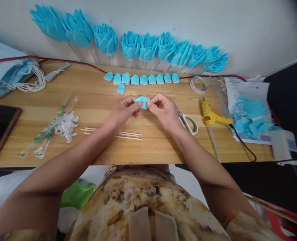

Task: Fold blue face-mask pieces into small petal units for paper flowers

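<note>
A small folded piece of blue felt-like material [143,102] is held between my two hands above the middle of the table. My left hand [128,107] pinches its left side with thumb and fingers. On its right side, my right hand [162,108] grips the edge in a closed pinch. Just beyond my hands stands a row of similar folded blue petals [143,79], with one single petal [120,88] in front of the row. Scissors [189,124] with pale handles lie beside my right hand, their blades partly hidden by it.
Blue fabric flowers [148,47] on sticks lean against the wall. To the right lie a yellow glue gun [211,113], a tape roll [198,85] and a bag of blue pieces [250,117]. Thin sticks [128,135], plastic wrappers [49,129] and a phone [1,129] are on the left.
</note>
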`<control>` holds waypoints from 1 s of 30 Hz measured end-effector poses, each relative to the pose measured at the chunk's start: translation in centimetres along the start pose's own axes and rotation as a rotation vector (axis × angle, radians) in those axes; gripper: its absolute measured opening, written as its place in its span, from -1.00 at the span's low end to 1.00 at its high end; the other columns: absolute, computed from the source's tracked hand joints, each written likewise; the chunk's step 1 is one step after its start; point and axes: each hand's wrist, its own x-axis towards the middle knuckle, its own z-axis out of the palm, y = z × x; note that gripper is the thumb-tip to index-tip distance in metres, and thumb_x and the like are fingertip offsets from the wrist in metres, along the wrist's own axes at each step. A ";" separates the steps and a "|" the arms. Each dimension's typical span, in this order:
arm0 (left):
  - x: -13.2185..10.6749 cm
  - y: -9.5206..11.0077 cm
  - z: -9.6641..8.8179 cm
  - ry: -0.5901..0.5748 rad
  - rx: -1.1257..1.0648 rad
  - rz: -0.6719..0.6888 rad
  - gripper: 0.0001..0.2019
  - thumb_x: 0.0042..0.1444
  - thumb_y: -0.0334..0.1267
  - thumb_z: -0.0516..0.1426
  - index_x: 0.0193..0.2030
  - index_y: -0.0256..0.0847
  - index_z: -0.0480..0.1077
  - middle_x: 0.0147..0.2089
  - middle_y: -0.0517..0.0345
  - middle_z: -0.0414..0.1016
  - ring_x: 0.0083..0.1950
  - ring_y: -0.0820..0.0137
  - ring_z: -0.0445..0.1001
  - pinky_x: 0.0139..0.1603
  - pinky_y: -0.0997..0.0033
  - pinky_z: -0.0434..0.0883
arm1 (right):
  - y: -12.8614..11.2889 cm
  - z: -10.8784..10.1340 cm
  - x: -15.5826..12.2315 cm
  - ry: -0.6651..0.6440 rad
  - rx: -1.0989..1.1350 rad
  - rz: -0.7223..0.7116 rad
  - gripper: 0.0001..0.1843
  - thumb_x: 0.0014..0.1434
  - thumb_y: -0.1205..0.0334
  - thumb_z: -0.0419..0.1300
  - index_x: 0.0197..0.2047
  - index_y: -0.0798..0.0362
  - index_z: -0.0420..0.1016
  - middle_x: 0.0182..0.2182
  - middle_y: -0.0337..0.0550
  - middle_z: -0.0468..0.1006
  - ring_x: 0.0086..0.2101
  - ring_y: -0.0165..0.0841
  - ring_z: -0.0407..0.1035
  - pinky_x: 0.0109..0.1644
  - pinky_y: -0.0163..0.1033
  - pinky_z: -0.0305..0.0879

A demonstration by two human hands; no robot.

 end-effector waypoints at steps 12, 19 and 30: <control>0.0 -0.1 -0.1 0.001 0.005 -0.033 -0.84 0.03 -0.29 0.33 -0.39 -0.26 0.44 -0.50 0.27 0.42 -0.52 0.56 0.34 -0.44 0.53 0.33 | 0.5 -0.1 0.2 -0.071 0.030 -0.059 -0.55 0.12 0.21 0.31 0.07 -0.10 0.33 -0.46 -0.43 0.47 -0.44 -0.47 0.39 -0.29 -0.29 0.34; 0.0 0.2 -0.2 0.025 0.030 -0.048 -0.89 0.04 -0.36 0.30 -0.42 -0.26 0.44 -0.53 0.26 0.41 -0.51 0.56 0.33 -0.43 0.54 0.30 | 0.3 -0.9 0.3 -0.087 -0.105 -0.153 -0.57 0.21 0.07 0.26 0.13 -0.09 0.40 -0.41 -0.33 0.52 -0.38 -0.42 0.45 -0.25 -0.25 0.44; -0.1 0.7 -0.2 0.079 0.040 -0.043 -0.85 0.06 -0.36 0.26 -0.48 -0.24 0.41 -0.55 0.23 0.40 -0.50 0.52 0.32 -0.45 0.52 0.28 | 0.2 -11.7 1.1 0.226 -0.638 -0.170 -0.71 0.32 0.10 0.11 -0.04 -0.03 0.59 -0.29 -0.16 0.66 -0.31 -0.27 0.55 -0.21 -0.11 0.48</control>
